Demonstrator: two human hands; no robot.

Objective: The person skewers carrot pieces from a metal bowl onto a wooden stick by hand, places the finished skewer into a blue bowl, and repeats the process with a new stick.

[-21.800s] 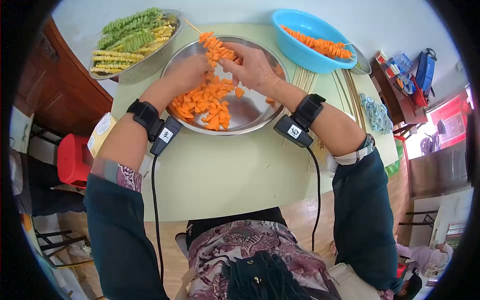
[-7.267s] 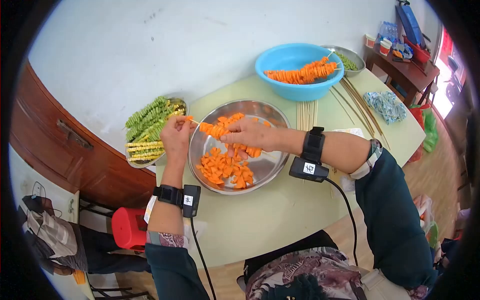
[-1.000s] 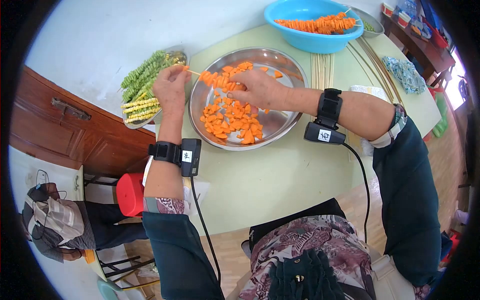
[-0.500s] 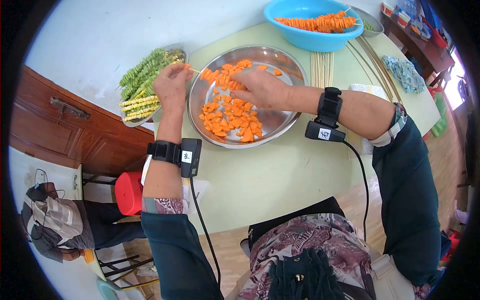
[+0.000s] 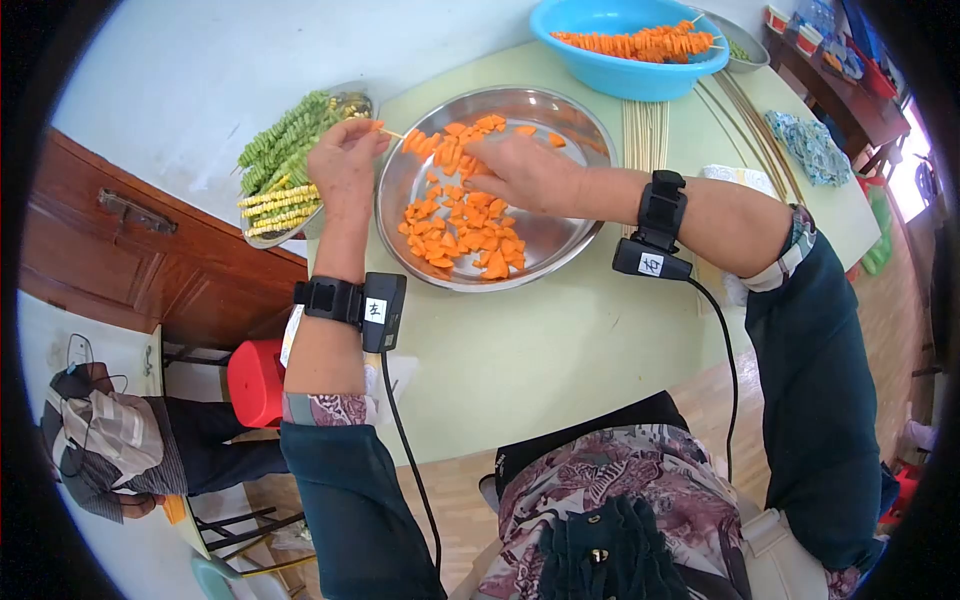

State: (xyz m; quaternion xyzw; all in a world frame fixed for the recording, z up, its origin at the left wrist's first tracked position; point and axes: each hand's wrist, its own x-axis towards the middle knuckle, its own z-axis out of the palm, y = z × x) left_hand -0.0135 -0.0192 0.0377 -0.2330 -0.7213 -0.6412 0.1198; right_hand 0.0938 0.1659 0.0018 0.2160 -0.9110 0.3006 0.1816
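My left hand (image 5: 343,170) is closed, its fingertips pinching an orange carrot piece (image 5: 377,125) at the left end of a thin wooden skewer (image 5: 394,134). Carrot slices (image 5: 420,145) are threaded along the skewer just right of the bare stretch. My right hand (image 5: 525,175) is wrapped round the skewer's other part, over the steel basin; its fingers hide most of what it grips. Below both hands, many loose carrot pieces (image 5: 465,228) lie in the wide steel basin (image 5: 560,262).
Left of the basin, a tray (image 5: 285,236) bears green and yellow vegetable skewers (image 5: 290,150). A blue tub (image 5: 610,84) with finished carrot skewers (image 5: 640,45) stands at the back, near bare skewers (image 5: 645,135) and a blue cloth (image 5: 808,147). Another person (image 5: 110,430) is at far left.
Both hands stay almost in place, with the skewer still between them. The view has shifted very slightly; I see no clear change in the carrot pieces.
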